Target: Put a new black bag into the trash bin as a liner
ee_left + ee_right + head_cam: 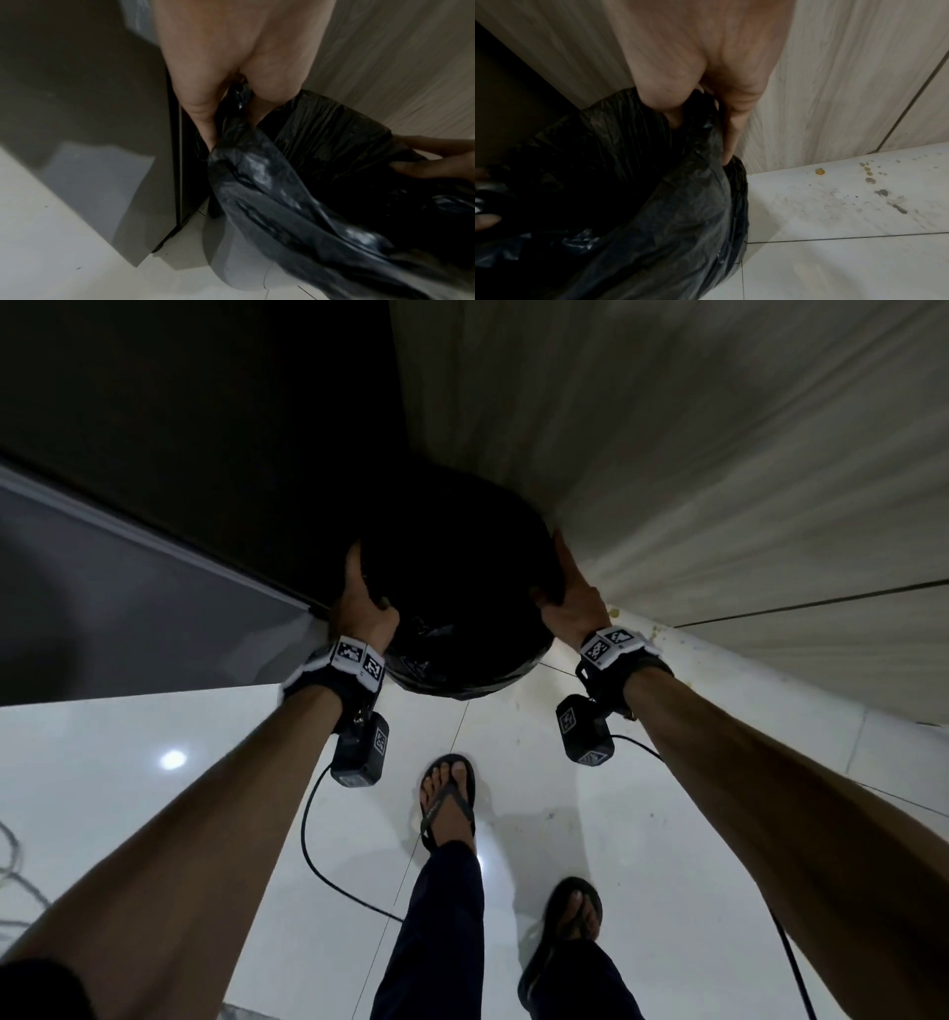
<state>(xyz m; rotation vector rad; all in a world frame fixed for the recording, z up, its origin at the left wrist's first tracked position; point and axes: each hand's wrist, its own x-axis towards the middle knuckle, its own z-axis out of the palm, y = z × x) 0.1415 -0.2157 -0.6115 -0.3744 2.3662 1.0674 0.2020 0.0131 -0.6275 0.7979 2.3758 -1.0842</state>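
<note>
My left hand is pinching the black bag, its fingers curled over the trash bin rim. The film is looking thin, soft and slippery. My right hand is pinching the opposite edge by the wall.

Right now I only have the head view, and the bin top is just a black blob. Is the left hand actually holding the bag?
Observer: Yes. In the left wrist view the left hand pinches a gathered fold of the black bag at the bin's edge.
Operator: And the right?
Observer: The right hand grips the bag's opposite edge, its fingers curled into the plastic beside the wood-grain wall.
Operator: Is the bag over the rim?
Observer: On the right side, yes: plastic drapes down the outside of the trash bin. The far side is too dark to tell.
</note>
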